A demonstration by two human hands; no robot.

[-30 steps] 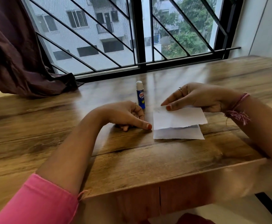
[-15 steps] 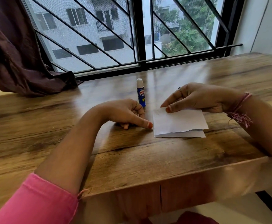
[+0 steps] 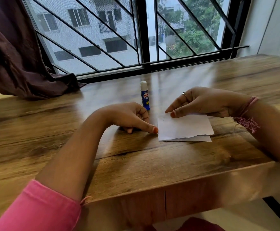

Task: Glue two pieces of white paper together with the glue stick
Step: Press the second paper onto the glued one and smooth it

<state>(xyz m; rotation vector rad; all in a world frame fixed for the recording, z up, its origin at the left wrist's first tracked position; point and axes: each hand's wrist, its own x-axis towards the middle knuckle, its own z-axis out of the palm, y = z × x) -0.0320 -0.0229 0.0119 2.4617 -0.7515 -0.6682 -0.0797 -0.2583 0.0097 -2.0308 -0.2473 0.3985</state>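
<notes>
Paper (image 3: 184, 126), right hand (image 3: 202, 103) pinching its far edge, lies on the lower sheet (image 3: 194, 138), offset. Left hand (image 3: 131, 118), index extended, grips nothing. Risk: it bonds crooked, or shifts unpressed.

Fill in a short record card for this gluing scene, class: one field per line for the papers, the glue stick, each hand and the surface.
top paper: white piece with a torn near edge, lying over the lower one
lower paper: white strip showing only along the near edge
glue stick: blue, white cap on, upright, behind the left hand
left hand: on the table, thumb tip at the papers' left edge
right hand: pinches the top paper's far left corner
surface: wooden table by a window
</notes>
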